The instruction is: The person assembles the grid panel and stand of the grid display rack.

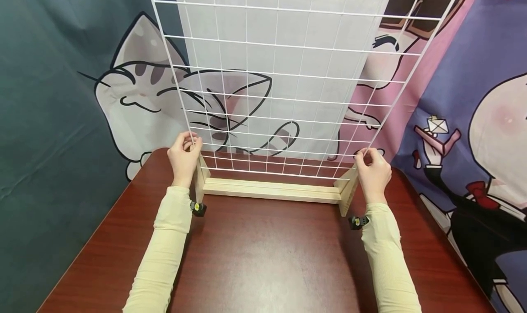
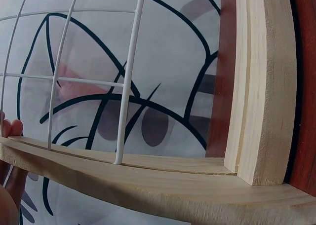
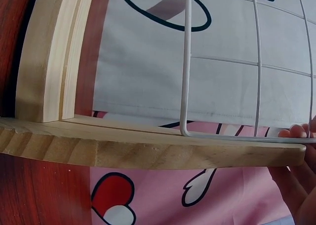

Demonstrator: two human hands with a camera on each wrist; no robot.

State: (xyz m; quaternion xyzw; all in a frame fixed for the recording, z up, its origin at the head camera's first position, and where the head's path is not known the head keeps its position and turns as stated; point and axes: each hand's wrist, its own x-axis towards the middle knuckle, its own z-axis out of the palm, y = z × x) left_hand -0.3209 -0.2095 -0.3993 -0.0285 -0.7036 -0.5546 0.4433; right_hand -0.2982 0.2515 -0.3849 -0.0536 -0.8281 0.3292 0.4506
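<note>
A white wire grid panel [image 2: 130, 72] stands upright above a pale wooden frame. The frame has a grooved crossbar [image 1: 271, 191], a left side board [image 2: 173, 185] and a right side board [image 3: 148, 151]. My left hand [image 1: 184, 156] pinches the panel's left edge wire at the top of the left board. At the right board's top, my right hand [image 1: 373, 173] pinches the right edge wire. The panel's lower corners lie along the inner faces of the boards. A gap separates its bottom wire from the crossbar. Both wrist views show only some fingertips.
The frame stands toward the far side of a reddish-brown table [image 1: 263, 253]. Behind it hangs a cloth backdrop [image 1: 49, 121] printed with cartoon cats and figures. Small black cameras [image 1: 199, 208] sit at the wrists, close to the side boards.
</note>
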